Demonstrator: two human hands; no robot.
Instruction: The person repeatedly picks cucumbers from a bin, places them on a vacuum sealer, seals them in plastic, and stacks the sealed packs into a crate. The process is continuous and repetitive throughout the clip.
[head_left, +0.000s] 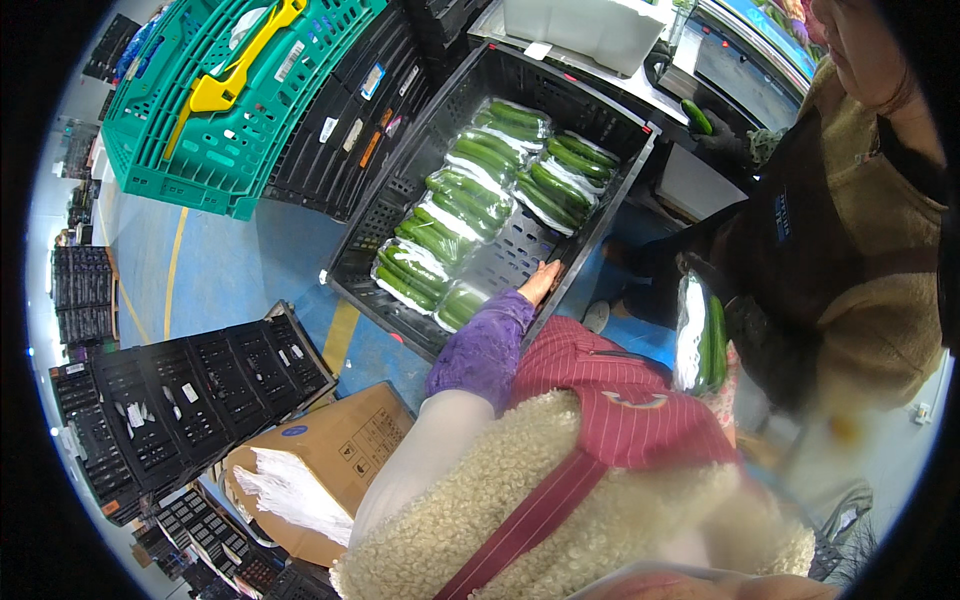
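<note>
Before me is a black plastic crate (360, 296), holding several clear-wrapped packs of cucumbers (469, 202) in two rows. My left hand (541, 283), below a purple sleeve cover, touches the crate's side wall on my right. Its fingertips are partly hidden, so I cannot tell whether they grip the wall. To the right, outside the crate, a wrapped cucumber pack (701, 337) is held up in my right hand (729, 379). That hand is mostly hidden by the pack and my clothing. Some perforated crate floor (499, 259) shows beside my left hand.
A co-worker (795, 225) stands close on the right, a loose cucumber (696, 118) in one gloved hand (724, 135). Green crates (262, 97) and stacked black crates (202, 405) stand leftward. Near me is an open cardboard box (337, 442); a grey bin (585, 30) stands beyond the crate.
</note>
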